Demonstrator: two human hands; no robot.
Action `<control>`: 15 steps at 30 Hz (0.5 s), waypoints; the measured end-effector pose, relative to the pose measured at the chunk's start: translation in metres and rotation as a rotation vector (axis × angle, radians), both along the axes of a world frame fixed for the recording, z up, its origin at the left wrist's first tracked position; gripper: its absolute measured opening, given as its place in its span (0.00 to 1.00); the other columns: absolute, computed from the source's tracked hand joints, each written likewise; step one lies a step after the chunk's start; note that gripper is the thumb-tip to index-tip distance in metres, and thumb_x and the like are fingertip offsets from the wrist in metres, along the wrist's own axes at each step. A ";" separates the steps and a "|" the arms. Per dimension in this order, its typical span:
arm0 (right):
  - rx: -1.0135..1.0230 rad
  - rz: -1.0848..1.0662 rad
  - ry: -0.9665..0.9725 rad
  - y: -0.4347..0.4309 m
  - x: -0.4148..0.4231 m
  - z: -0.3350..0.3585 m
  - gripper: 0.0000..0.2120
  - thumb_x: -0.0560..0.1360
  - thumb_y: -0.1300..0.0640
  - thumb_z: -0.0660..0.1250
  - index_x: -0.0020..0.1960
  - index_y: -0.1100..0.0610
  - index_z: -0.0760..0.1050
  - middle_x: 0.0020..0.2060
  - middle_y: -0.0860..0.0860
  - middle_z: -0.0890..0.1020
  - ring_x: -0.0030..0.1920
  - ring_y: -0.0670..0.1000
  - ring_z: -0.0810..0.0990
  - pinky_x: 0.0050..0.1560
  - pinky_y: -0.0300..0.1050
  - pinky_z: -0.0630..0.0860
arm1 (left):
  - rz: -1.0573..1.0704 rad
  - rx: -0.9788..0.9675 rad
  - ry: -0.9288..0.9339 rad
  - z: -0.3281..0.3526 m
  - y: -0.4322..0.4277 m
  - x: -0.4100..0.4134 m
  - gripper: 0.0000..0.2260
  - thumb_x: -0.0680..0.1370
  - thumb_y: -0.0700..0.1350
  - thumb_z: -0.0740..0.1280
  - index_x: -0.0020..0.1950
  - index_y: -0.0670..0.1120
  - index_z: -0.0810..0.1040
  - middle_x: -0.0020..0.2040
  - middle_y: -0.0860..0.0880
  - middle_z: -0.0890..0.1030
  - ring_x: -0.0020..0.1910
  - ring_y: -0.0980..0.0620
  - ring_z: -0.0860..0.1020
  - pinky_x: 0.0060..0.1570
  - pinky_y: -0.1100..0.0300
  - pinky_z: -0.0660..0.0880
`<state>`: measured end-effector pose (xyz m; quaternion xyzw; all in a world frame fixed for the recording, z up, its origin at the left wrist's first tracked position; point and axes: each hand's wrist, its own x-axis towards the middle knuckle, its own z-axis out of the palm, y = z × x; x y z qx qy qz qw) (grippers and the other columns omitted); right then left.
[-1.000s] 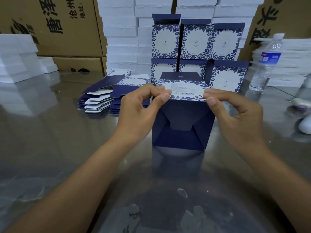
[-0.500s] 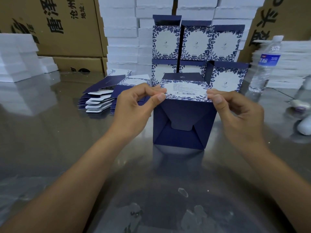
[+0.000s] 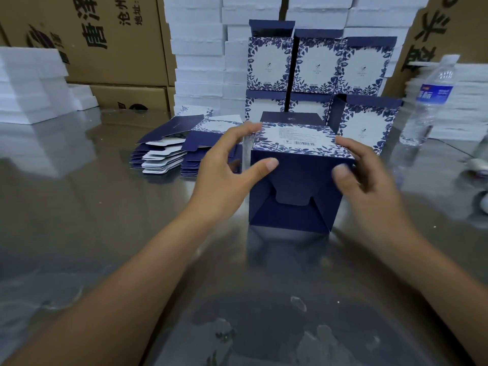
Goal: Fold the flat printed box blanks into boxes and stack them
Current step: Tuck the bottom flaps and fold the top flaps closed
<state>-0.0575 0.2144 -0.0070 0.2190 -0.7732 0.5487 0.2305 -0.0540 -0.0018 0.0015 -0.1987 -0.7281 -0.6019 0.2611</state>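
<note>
Just regripped the box (image 3: 295, 186) at frame centre. Half a second back, pinched its top panel edge at both corners; now dropped that pinch and spread left hand (image 3: 227, 167) and right hand (image 3: 369, 175) over the upper sides. Laid left fingers (image 3: 266, 165) with thumb flat on the near navy face and the rest wrapped round the upper-left corner. Mirrored that with right fingers (image 3: 340, 173) on the right edge. So: grasping the box with both hands, neither released nor clenched on nothing.

Kept box standing on the shiny surface (image 3: 105, 233), low edge touching it, barcode panel on top, interlocked navy flaps turned toward the camera. Read those flaps as tucked and locked; saw no loose tab on that face. Judged the forming step as done or nearly so. Took the wider side hold as a carrying grip, not a folding one.

Expected next: lift and set onto the stack of finished boxes (image 3: 317, 64) at upper centre, just behind and apart. Could not tell lid state on the far side.

Left flat blanks (image 3: 169, 151) untouched at centre left, with plenty to go. Spotted water bottle (image 3: 427, 101) at right, near the stack; flagged as a knock risk.
</note>
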 end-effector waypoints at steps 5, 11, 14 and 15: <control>0.095 -0.025 0.045 -0.004 0.002 -0.004 0.30 0.68 0.45 0.71 0.67 0.41 0.63 0.64 0.43 0.73 0.64 0.46 0.73 0.64 0.52 0.71 | -0.078 -0.054 -0.072 -0.011 0.012 0.003 0.29 0.73 0.41 0.73 0.66 0.65 0.66 0.59 0.74 0.71 0.60 0.68 0.72 0.45 0.77 0.71; 0.049 -0.073 0.113 -0.010 0.002 -0.007 0.26 0.72 0.58 0.71 0.64 0.42 0.64 0.60 0.36 0.73 0.60 0.43 0.75 0.61 0.46 0.74 | 0.074 -0.045 0.027 -0.012 0.018 0.005 0.24 0.72 0.40 0.73 0.62 0.58 0.70 0.53 0.73 0.75 0.51 0.68 0.75 0.44 0.77 0.69; 0.048 -0.075 0.087 -0.009 0.002 -0.007 0.26 0.72 0.54 0.71 0.65 0.42 0.64 0.61 0.39 0.74 0.61 0.43 0.74 0.60 0.44 0.74 | 0.036 -0.107 -0.011 -0.010 0.013 0.006 0.28 0.74 0.43 0.71 0.68 0.63 0.65 0.56 0.78 0.70 0.58 0.72 0.71 0.48 0.79 0.67; 0.053 -0.075 0.075 -0.009 0.003 -0.006 0.27 0.71 0.51 0.71 0.66 0.41 0.64 0.62 0.39 0.74 0.62 0.43 0.74 0.59 0.43 0.74 | 0.014 -0.137 -0.028 -0.009 0.012 0.005 0.30 0.76 0.44 0.70 0.70 0.65 0.61 0.58 0.80 0.67 0.61 0.73 0.69 0.50 0.81 0.66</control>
